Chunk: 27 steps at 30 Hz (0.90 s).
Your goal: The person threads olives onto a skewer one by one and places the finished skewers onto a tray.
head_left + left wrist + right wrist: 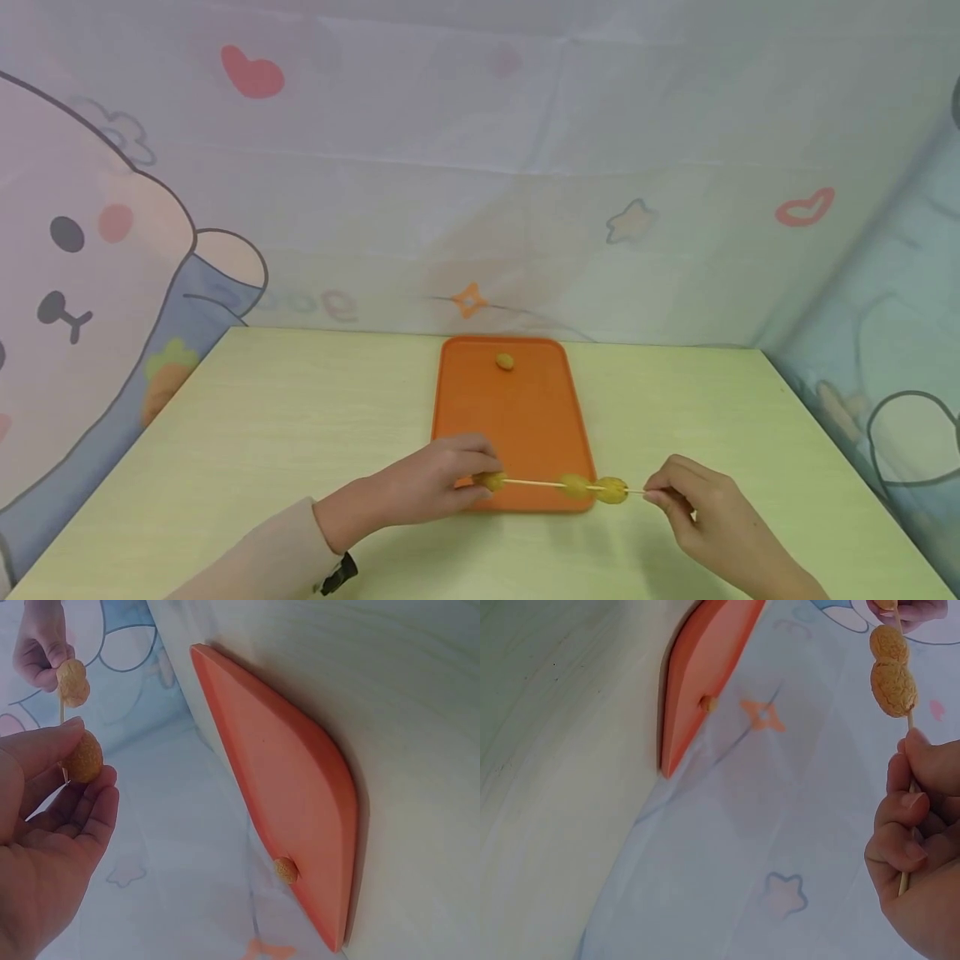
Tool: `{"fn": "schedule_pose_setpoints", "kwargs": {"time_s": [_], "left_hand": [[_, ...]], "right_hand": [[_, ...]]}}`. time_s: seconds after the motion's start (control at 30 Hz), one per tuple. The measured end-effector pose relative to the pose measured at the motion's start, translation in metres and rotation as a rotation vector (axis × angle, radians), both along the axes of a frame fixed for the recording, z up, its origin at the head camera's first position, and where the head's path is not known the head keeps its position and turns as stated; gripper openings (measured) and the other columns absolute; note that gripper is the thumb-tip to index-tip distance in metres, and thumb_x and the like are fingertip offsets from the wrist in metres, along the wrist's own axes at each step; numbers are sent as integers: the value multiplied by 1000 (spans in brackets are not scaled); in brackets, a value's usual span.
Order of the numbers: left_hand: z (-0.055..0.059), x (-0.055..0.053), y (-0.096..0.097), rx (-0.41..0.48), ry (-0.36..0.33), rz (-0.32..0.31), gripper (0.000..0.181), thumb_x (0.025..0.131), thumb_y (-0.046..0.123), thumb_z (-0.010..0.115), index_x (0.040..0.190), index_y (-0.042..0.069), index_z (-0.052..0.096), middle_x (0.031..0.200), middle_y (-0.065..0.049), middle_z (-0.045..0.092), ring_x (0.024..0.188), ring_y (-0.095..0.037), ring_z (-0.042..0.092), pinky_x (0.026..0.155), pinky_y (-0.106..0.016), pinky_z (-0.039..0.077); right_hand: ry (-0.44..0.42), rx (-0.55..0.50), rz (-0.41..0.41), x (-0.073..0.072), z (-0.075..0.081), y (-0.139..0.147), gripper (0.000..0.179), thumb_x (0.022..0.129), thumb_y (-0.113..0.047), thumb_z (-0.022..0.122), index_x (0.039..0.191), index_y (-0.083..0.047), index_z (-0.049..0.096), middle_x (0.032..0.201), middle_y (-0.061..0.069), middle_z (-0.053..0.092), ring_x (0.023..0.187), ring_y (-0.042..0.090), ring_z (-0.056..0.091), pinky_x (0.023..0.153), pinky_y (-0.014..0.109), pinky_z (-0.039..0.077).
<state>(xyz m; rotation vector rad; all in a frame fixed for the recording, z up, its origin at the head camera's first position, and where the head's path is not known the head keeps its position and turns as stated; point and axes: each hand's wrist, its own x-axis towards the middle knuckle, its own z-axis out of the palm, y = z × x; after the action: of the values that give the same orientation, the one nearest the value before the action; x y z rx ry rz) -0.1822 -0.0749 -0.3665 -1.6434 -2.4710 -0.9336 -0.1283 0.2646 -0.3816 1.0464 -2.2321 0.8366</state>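
A thin wooden skewer (532, 482) runs level between the two hands, over the near end of an orange tray (517, 417). My right hand (716, 517) grips its right end, fingers curled round the stick in the right wrist view. Two golden-brown, rough-skinned balls (892, 682) sit pressed together on the skewer, close to those fingers. At the other end my left hand (442, 479) pinches a third golden-brown ball (84, 757) between thumb and fingers. The skewer's tip shows just below that ball in the left wrist view.
One more golden-brown ball (505, 362) lies near the far end of the tray. The tray stands on a pale wood-grain table (315, 400). Behind the table hangs a cartoon-printed cloth (420, 200), which also covers the sides.
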Motion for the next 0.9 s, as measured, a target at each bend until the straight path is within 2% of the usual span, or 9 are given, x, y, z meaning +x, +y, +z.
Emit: {"fn": "schedule_pose_setpoints", "kwargs": {"time_s": [0.37, 0.7, 0.9], "left_hand": [[0, -3, 3, 5, 35, 0, 14, 87, 1, 69, 101, 2, 69, 97, -3, 59, 83, -9, 57, 75, -15, 51], [1, -3, 8, -19, 65, -6, 14, 86, 1, 70, 100, 2, 69, 97, -3, 59, 83, -9, 56, 76, -9, 47], [0, -3, 11, -24, 92, -8, 14, 86, 0, 70, 99, 2, 69, 96, -3, 59, 82, -9, 56, 75, -8, 47]], "right_hand": [[-30, 9, -57, 1, 0, -6, 11, 96, -22, 58, 86, -17, 61, 79, -14, 54, 63, -6, 43, 55, 4, 38], [-23, -8, -55, 1, -2, -13, 13, 96, -22, 56, 86, -16, 61, 79, -14, 54, 63, -6, 42, 55, 4, 37], [-32, -9, -55, 2, -4, -16, 8, 94, -14, 62, 87, -17, 61, 79, -14, 53, 63, -6, 42, 55, 4, 37]]}}
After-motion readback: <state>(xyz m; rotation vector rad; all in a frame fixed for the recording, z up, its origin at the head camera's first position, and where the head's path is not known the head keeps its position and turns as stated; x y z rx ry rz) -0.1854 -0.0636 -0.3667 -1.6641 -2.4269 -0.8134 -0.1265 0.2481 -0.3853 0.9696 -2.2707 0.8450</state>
